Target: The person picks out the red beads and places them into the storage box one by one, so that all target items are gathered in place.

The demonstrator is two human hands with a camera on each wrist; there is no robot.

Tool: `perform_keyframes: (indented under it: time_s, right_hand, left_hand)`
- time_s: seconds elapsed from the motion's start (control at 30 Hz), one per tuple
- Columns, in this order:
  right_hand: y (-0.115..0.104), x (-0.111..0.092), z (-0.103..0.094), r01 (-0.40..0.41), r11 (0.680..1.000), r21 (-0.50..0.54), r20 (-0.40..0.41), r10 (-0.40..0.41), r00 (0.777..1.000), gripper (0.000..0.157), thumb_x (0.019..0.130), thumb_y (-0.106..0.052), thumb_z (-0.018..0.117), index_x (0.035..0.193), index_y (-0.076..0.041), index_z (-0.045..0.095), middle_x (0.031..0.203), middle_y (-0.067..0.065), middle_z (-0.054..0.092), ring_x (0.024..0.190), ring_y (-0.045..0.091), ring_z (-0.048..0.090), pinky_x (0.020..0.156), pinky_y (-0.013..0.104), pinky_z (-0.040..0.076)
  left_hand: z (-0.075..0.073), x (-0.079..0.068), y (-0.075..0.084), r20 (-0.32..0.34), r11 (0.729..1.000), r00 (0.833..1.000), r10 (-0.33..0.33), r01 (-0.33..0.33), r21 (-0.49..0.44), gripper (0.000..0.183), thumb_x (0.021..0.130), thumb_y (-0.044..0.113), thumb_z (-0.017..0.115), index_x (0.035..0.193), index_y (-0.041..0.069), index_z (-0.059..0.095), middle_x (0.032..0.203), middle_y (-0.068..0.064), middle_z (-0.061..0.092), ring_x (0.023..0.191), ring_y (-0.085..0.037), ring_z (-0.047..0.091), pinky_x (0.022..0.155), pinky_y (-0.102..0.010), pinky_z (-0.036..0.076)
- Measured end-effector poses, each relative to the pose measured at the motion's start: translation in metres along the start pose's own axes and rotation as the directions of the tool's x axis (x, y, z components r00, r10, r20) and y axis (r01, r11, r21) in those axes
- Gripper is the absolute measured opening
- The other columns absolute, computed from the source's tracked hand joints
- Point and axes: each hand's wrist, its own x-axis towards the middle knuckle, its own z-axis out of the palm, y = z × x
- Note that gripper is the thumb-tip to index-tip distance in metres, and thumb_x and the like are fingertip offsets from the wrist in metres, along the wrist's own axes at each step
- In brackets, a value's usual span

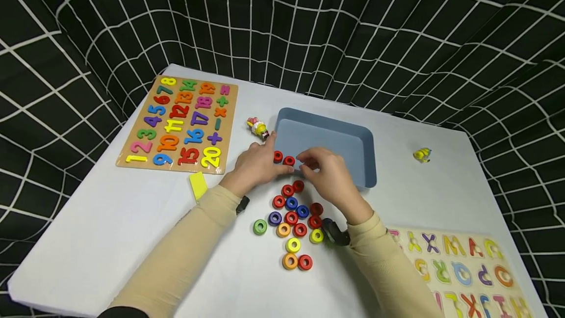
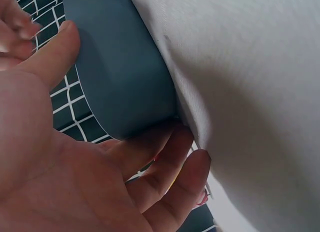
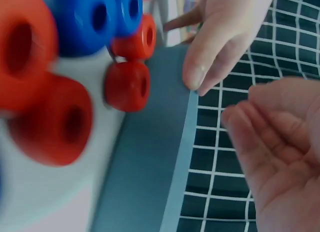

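Note:
My left hand [image 1: 258, 165] holds the near-left corner of a blue-grey tray [image 1: 370, 161]. Its thumb lies at the near rim and its fingers against the outer left wall, as the left wrist view shows. Inside the tray, by that corner, lie two red rings [image 1: 289, 161]. Over the near rim, just right of these rings, is my right hand [image 1: 328, 173], its fingers loosely bent. The right wrist view shows nothing in the right hand's grasp. In front of the tray, several loose rings in red, blue [image 1: 291, 203], purple, orange, yellow and green [image 1: 260, 227] lie scattered on the white table.
A number board [image 1: 176, 124] lies at the left, with a yellow block [image 1: 198, 184] below it. One small figurine [image 1: 258, 127] stands or lies by the tray's left side, and a yellow toy [image 1: 422, 154] is farther right. The letter board [image 1: 463, 259] lies front right, partly behind my right sleeve.

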Motion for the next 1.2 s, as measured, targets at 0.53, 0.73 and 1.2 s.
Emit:
perform_keyframes:
  time_s: [0.53, 0.73, 1.2]
  right_hand:
    - [0.010, -0.032, 0.029, 0.071, 0.950, -0.303, 0.081, -0.048, 0.996, 0.026, 0.084, -0.015, 0.074, 0.109, -0.011, 0.070, 0.092, 0.005, 0.068, 0.077, 0.016, 0.063, 0.070, 0.033, 0.053]
    - [0.014, -0.036, 0.030, 0.040, 0.967, -0.250, 0.076, -0.022, 0.997, 0.021, 0.081, -0.016, 0.078, 0.097, -0.012, 0.064, 0.086, 0.001, 0.063, 0.072, 0.013, 0.057, 0.066, 0.030, 0.049]
    - [0.020, -0.021, -0.001, -0.037, 0.998, -0.048, -0.063, 0.034, 0.997, 0.028, 0.085, -0.014, 0.074, 0.112, -0.012, 0.067, 0.104, 0.004, 0.070, 0.091, 0.022, 0.068, 0.079, 0.039, 0.054]
  left_hand:
    - [-0.001, -0.001, -0.004, 0.020, 0.998, 1.000, -0.014, 0.016, -0.063, 0.108, 0.078, 0.066, 0.065, 0.156, 0.018, 0.008, 0.143, -0.021, 0.046, 0.115, -0.035, 0.053, 0.085, -0.049, 0.048]
    - [0.001, 0.000, 0.001, 0.024, 0.998, 1.000, 0.002, -0.001, -0.055, 0.108, 0.078, 0.065, 0.065, 0.156, 0.017, 0.008, 0.144, -0.019, 0.047, 0.117, -0.035, 0.052, 0.086, -0.049, 0.047]
    - [0.000, -0.001, 0.001, 0.020, 0.998, 1.000, 0.001, 0.000, -0.059, 0.108, 0.078, 0.066, 0.066, 0.156, 0.018, 0.009, 0.143, -0.021, 0.046, 0.113, -0.036, 0.054, 0.085, -0.049, 0.048]
